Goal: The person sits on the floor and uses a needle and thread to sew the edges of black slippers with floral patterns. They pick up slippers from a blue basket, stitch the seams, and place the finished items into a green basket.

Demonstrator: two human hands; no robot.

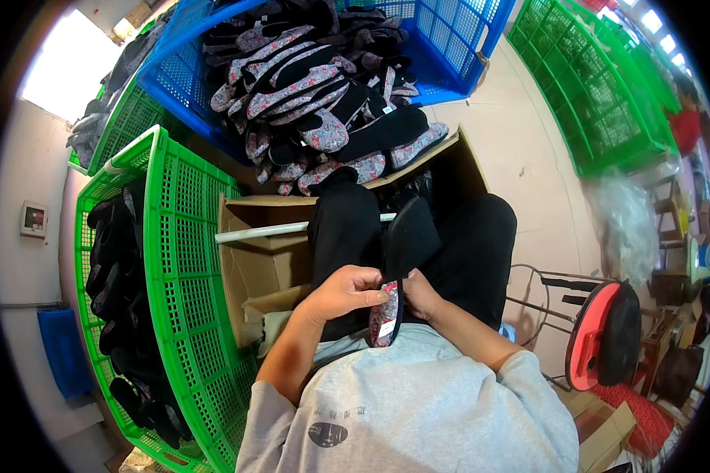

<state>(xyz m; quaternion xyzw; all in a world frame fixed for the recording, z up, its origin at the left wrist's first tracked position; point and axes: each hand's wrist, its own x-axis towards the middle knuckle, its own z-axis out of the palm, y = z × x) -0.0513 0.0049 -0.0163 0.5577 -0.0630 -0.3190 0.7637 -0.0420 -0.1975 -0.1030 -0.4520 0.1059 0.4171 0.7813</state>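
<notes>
I hold a black slipper (pixel 400 260) upright over my lap, its floral-lined heel end down against my grey sweatshirt (pixel 418 402) and its black toe end pointing up and away from me, toward the cardboard box (pixel 264 260) that stands just past my knees. My left hand (pixel 347 290) is closed on the slipper's left edge, fingers curled over the patterned rim near the heel. My right hand (pixel 420 293) sits on the slipper's right side, mostly hidden behind it, so I cannot tell how firmly it is closed, only that it touches the slipper.

What worries me is how low the hold sits. Both hands are down at the heel, and the long toe part stands free above them; if my left fingers loosen, I judge the slipper would tip forward and drop between my knees, toward the box or the floor. The lining edge I am pinching looks soft, and pulling on it could peel it out of shape rather than move the whole slipper.

To the left of the box stands a green crate (pixel 177 260) holding black slippers. Beyond the box, a heap of floral slippers (pixel 323 102) spills from a blue crate (pixel 450 47), and its lowest pieces already rest on the box's far edge; a knock from my knees might bring more sliding down.
</notes>
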